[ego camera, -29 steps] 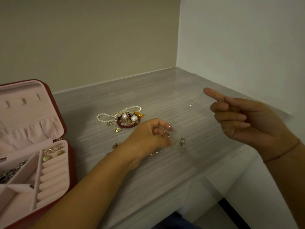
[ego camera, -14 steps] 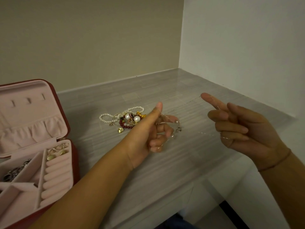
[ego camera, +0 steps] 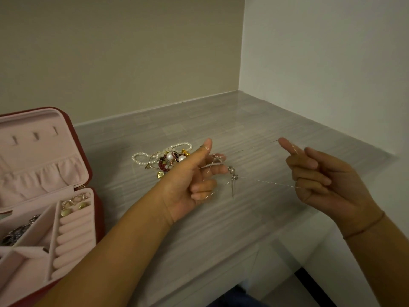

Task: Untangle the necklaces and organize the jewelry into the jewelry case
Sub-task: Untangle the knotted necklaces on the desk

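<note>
A thin silver necklace stretches above the counter. The left hand, lifted off the counter since a second ago, curls round the chain; the right hand apparently pinches its far end. The pendant dangles between them, and the jewelry case lies open at left.

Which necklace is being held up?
The thin silver chain necklace, stretched between left hand and right hand; the white pearl strand lies on the grey counter.
</note>
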